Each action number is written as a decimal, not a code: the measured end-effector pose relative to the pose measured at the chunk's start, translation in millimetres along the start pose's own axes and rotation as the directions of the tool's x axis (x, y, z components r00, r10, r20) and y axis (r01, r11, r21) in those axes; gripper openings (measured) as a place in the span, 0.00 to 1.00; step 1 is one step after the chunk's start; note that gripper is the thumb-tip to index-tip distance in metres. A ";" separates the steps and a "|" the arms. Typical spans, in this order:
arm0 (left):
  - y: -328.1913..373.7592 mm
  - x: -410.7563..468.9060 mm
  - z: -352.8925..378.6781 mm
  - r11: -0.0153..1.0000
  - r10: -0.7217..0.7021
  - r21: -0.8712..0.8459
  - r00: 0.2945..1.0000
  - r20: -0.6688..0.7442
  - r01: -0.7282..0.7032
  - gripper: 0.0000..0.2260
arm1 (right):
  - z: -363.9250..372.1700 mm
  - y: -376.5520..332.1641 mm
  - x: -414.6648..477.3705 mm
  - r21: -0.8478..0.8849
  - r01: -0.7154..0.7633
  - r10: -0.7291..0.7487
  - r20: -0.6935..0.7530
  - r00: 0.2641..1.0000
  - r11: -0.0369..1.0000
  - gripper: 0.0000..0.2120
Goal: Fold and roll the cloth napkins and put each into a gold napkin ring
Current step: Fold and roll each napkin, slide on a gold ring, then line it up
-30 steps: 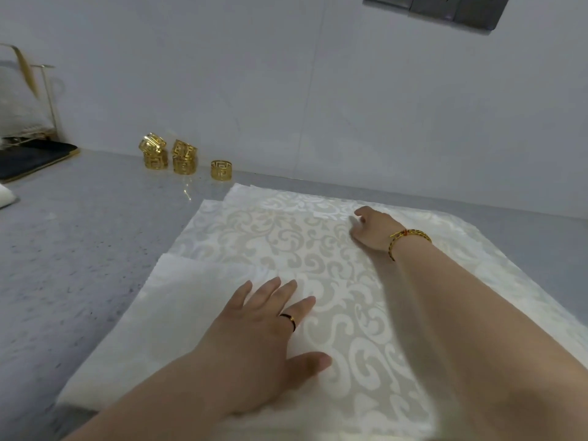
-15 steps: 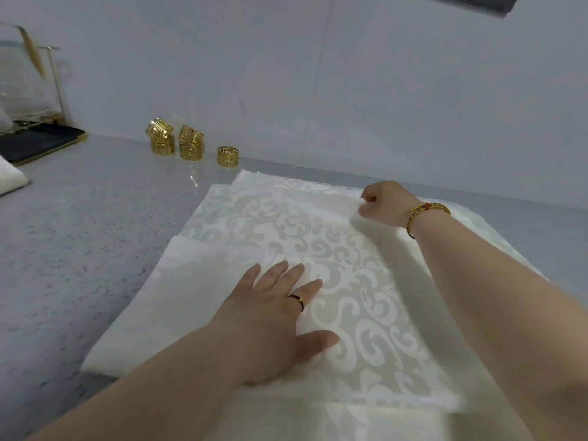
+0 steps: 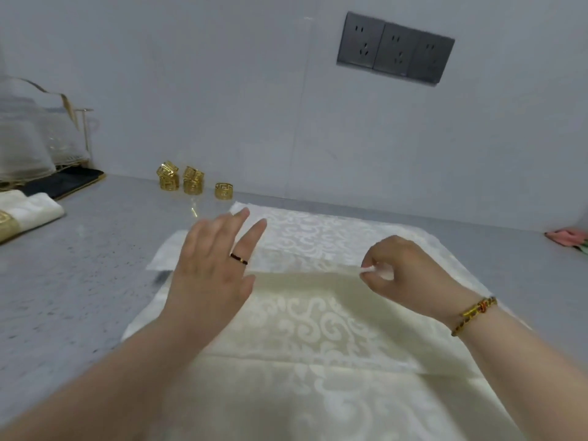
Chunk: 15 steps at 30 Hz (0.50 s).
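On the counter [image 3: 79, 281], my right hand [image 3: 404, 268] pinches an edge of the top napkin [image 3: 318, 319], lifting its first fold; my left hand [image 3: 210, 268] hovers open. One rolled napkin [image 3: 35, 211] seems already ringed; spare gold rings [image 3: 191, 181] wait.

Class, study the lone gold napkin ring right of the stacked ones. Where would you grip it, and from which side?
Pinch the lone napkin ring across its band from above. It seems to stand hole upward, apart from the stacked rings, so its top and right are free.
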<state>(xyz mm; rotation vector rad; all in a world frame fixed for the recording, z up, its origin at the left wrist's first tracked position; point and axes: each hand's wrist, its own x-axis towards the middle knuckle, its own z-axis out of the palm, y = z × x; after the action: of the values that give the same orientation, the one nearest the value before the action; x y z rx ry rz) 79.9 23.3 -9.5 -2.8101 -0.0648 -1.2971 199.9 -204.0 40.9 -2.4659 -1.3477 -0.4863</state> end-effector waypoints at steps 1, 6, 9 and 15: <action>-4.3 -4.7 -0.1 0.999 -0.005 0.042 0.998 0.066 0.002 0.43 | 2.2 -1.0 -10.4 -0.005 0.034 -0.034 -0.031 0.999 0.999 0.05; -25.4 -30.4 -4.5 0.994 0.050 0.079 0.972 0.228 -0.070 0.18 | 27.6 -2.1 -50.7 -0.058 0.132 -0.135 -0.043 0.990 0.990 0.07; -33.8 -41.4 -16.9 0.996 0.084 -0.005 0.947 0.309 -0.087 0.12 | 42.6 -2.6 -67.2 -0.141 0.141 -0.146 -0.021 0.989 0.980 0.08; -33.9 -57.3 -35.8 0.991 0.130 -0.034 0.939 0.318 -0.126 0.13 | 41.6 6.6 -85.1 -0.244 0.059 -0.084 -0.092 0.992 0.968 0.12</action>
<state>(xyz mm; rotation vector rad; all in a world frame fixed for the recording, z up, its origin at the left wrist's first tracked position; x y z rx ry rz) 13.7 53.9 -29.1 -2.9492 0.1150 -0.8096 168.9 -254.5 -33.3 -2.5461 -1.4142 -0.8268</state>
